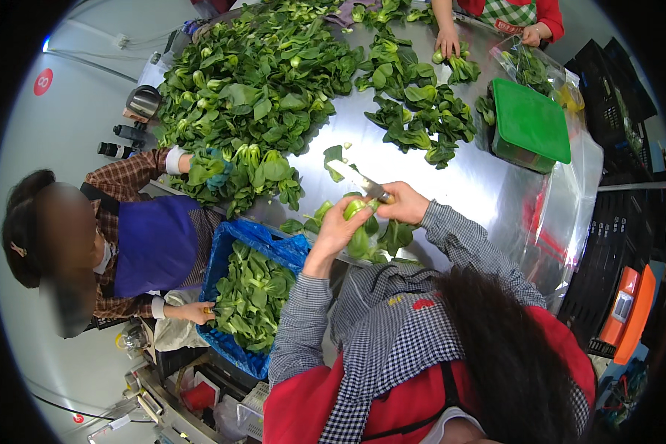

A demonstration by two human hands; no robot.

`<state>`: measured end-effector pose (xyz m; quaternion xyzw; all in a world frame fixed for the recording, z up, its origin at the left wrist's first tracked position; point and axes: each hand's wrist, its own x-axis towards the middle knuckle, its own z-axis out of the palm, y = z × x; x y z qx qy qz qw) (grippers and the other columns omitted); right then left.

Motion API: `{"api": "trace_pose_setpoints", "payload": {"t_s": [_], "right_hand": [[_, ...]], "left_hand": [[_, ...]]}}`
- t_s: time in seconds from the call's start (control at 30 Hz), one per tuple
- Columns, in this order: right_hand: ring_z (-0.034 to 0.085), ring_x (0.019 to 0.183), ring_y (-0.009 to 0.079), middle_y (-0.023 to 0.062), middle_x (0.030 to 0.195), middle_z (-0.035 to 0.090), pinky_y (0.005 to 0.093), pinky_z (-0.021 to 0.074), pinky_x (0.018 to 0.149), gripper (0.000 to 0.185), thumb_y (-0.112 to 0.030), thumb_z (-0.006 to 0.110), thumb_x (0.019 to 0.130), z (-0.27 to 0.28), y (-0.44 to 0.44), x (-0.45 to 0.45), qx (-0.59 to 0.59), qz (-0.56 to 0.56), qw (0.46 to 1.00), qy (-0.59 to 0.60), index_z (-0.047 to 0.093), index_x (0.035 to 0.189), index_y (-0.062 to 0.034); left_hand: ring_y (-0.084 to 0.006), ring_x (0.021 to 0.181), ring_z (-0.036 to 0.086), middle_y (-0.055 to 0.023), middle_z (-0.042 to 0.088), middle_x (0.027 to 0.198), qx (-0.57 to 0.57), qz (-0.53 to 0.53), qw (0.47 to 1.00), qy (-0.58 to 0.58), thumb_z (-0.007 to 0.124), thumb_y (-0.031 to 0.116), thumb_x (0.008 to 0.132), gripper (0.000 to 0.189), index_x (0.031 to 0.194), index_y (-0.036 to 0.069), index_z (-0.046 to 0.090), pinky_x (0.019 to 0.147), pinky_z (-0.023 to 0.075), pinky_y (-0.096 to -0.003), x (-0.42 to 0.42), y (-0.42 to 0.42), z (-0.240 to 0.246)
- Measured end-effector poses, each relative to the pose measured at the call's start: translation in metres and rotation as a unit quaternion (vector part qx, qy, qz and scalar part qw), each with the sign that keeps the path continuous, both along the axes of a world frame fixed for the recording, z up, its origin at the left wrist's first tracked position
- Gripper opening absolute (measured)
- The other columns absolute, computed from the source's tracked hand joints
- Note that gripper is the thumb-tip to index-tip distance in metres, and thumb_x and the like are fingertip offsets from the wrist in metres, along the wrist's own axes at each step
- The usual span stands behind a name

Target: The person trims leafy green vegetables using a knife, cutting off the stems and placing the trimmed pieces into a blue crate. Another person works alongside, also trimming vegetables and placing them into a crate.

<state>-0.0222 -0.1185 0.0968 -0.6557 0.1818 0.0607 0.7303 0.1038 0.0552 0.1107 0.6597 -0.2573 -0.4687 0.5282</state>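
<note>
My left hand (337, 226) grips a head of bok choy (358, 237) by its pale stem end, leaves hanging down near the front edge of the steel table (333, 130). In my right hand (404, 202) is a knife (361, 178) with a light handle, its blade pointing away to the upper left. The two hands are close together, the knife handle right beside the stem end. A trimmed leaf (333, 161) and small stem scraps lie just beyond the blade. More bok choy leaves (397, 237) rest below my hands.
A large bok choy heap (255, 83) covers the table's far left; a smaller group (419, 111) lies ahead. A green-lidded box (533, 125) and plastic bags (574, 188) are right. Left, a co-worker (155, 244) stands by a blue-lined crate (211, 277); another person's hand (448, 42) touches bok choy.
</note>
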Motion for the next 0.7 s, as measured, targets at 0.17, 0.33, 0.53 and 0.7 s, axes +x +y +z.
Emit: {"api": "trace_pose_setpoints", "payload": {"t_s": [0.17,0.33,0.53,0.7], "right_hand": [[0.059,0.074,0.0096,0.0048,0.089,0.065,0.0240,0.0498,0.070,0.054,-0.026,0.075,0.081,-0.018,-0.016,-0.012,-0.267,-0.030,0.961,-0.061,0.058,0.125,0.0011],[0.062,0.077,0.0133,0.0096,0.095,0.066,0.0256,0.0522,0.073,0.062,-0.035,0.077,0.081,-0.014,0.002,-0.023,-0.100,-0.092,0.988,0.066,0.055,0.128,-0.0005],[0.064,0.092,0.0144,0.0081,0.105,0.066,0.0285,0.0535,0.081,0.057,-0.014,0.079,0.078,0.002,-0.022,-0.067,0.009,-0.184,0.974,0.132,0.055,0.126,0.0034],[0.064,0.103,0.0325,0.0208,0.128,0.056,0.0383,0.0514,0.089,0.081,-0.045,0.077,0.077,0.004,-0.106,-0.060,-0.553,-0.273,0.785,0.056,0.044,0.139,-0.0032]], "left_hand": [[-0.0125,0.080,0.061,-0.0037,0.065,0.092,0.117,0.031,0.992,0.034,0.065,0.034,0.093,0.041,0.116,0.000,0.062,0.074,0.0509,-0.0255,0.023,0.030,0.002],[-0.0201,0.112,0.056,-0.0135,0.055,0.126,0.010,0.152,0.959,0.240,0.034,0.055,0.101,0.066,0.138,0.001,0.043,0.091,0.0497,-0.0360,-0.008,-0.004,-0.009],[-0.0199,0.102,0.060,-0.0090,0.062,0.119,0.063,0.044,0.989,0.125,0.043,0.046,0.101,0.055,0.131,0.000,0.051,0.079,0.0507,-0.0329,-0.038,-0.029,-0.046],[-0.0277,0.069,0.067,-0.0126,0.070,0.075,0.270,-0.047,0.934,-0.227,0.063,0.058,0.084,0.058,0.085,0.001,0.070,0.066,0.0513,-0.0393,-0.062,-0.032,-0.101]]}}
